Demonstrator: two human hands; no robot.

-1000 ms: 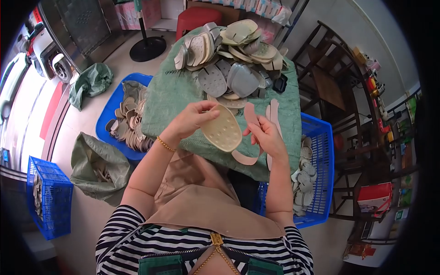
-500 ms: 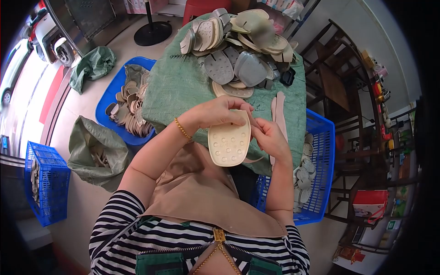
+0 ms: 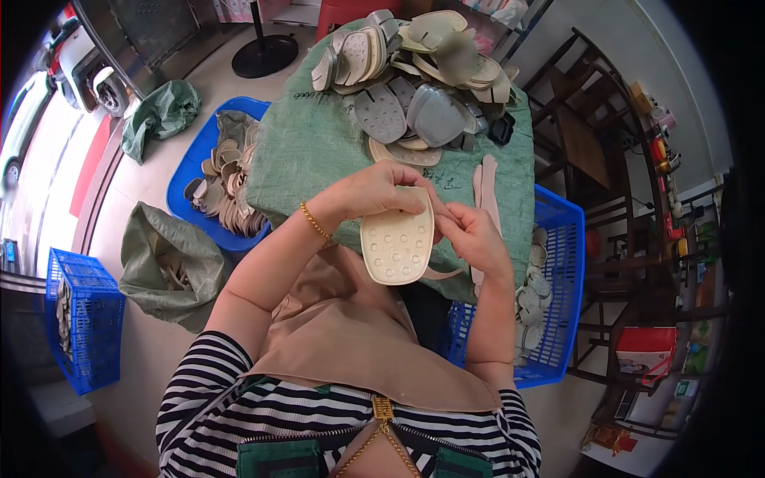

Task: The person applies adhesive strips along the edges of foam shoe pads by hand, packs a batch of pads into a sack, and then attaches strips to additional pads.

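So the left hand [image 3: 386, 193] has the cream pad [image 3: 397, 248] pinched, fingers closed, above the lap now, upright instead of tilted like a second ago. Right hand's [image 3: 472, 237] closed on the pink strip [image 3: 443, 274], now right against the pad. Pad pile [image 3: 418, 88] sits beyond.

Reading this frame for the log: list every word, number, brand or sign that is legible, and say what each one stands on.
None can be read with certainty.
Green cloth: dark handwritten marks at its upper left and near the pink strips, illegible.
Pale sole piece in the left hand: faint raised marking, too blurred.
Gold pendant: pattern too small.
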